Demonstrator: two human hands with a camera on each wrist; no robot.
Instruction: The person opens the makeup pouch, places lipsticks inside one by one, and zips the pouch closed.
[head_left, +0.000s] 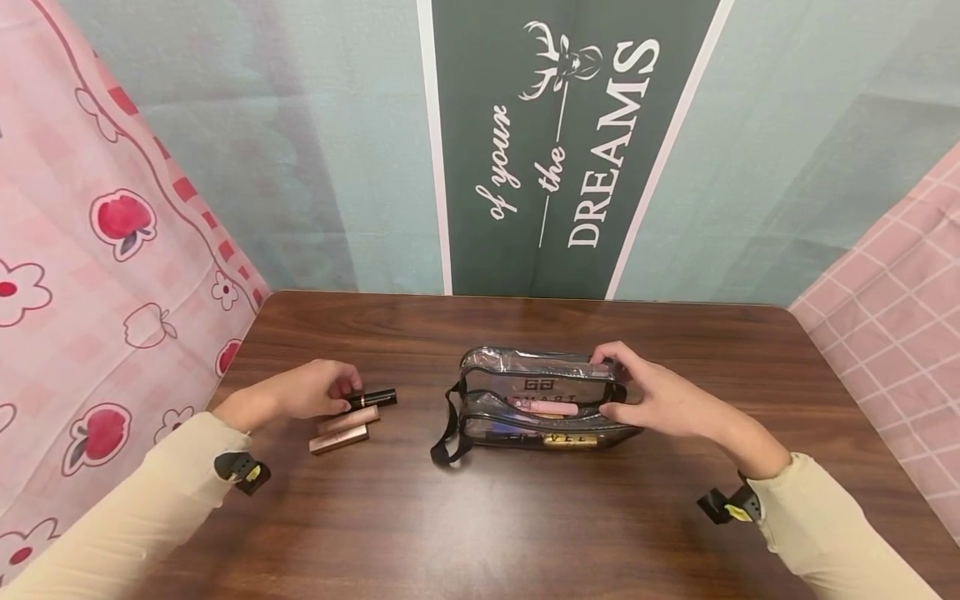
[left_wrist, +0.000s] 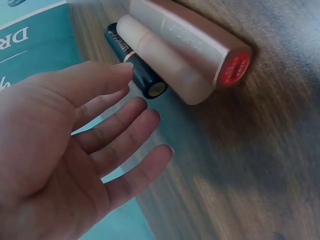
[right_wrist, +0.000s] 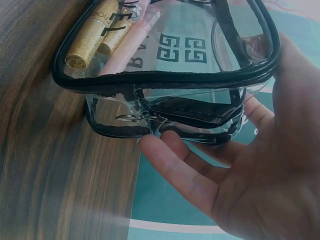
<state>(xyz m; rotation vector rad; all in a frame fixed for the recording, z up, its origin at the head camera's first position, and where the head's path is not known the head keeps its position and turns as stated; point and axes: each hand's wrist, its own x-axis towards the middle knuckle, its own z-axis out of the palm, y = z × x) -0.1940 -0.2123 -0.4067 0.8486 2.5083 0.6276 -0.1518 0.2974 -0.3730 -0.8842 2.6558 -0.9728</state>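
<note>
Lower left, L hand (head_left: 318, 390) spreads fingers loosely by black tube (head_left: 379, 397), nr 2 pinkish tubes (head_left: 351, 420); right of ctr, R hand (head_left: 662, 402) grips clear bag (head_left: 538, 385).

Cloth-screened setting, building type indeterminate, wood-grain worktop (head_left: 570, 525), lettered teal hanging (head_left: 375, 150) behind, fruit-print cloth (head_left: 60, 358) left, pink checked cloth (head_left: 900, 283) right

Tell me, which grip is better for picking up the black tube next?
Probably the left grip: its fingers are right by the black tube. The right grip is farther away, holding the end of the clear bag.
</note>
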